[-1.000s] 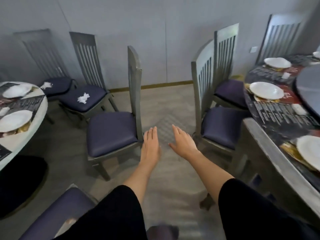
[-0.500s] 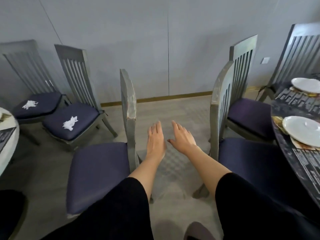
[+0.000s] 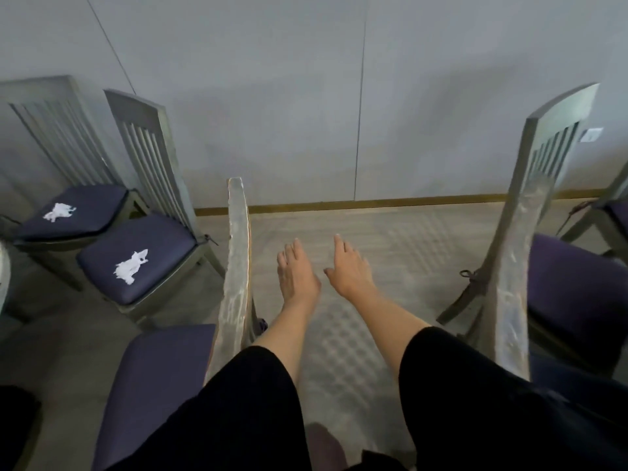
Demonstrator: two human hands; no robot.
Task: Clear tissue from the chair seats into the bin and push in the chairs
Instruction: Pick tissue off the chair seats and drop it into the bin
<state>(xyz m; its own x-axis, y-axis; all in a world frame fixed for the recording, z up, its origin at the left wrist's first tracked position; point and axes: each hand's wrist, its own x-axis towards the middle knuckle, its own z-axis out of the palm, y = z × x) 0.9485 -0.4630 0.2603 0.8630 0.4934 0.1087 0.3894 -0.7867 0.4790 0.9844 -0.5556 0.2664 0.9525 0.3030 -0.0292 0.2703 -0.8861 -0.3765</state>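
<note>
Navy cushions point(image 3: 163, 385) top every seat in view; two of them carry crumpled white paper. The nearer tissue point(image 3: 132, 268) lies about the middle of the seat of the slatted chair point(image 3: 149, 154) at the left; the farther tissue point(image 3: 59, 212) lies on the seat of the corner chair point(image 3: 51, 130) just beyond it. Those two chairs stand side by side, their tall grey backs towards the grey wall point(image 3: 272, 96).

Both hands reach forward over the pale patterned floor point(image 3: 390, 253), well apart from either tissue. The left hand point(image 3: 297, 273) has its grip open, fingers straight and close together, palm down, holding nothing; the right hand point(image 3: 350, 270) likewise shows an open grip, fingers extended, thumb out to the side, empty. The two hands are near each other but not touching; black sleeves point(image 3: 244, 402) cover the upper arms (the forearms are bare).

The hands lie between two more chairs. The near left chair point(image 3: 236, 266) is seen edge-on, its back upright just beside the left forearm, its seat running off to the lower left; the right chair point(image 3: 520, 249) has its slatted back rising towards the upper right, its seat reaching to the right edge. A brown skirting strip point(image 3: 373, 205) runs along the foot of the wall.
</note>
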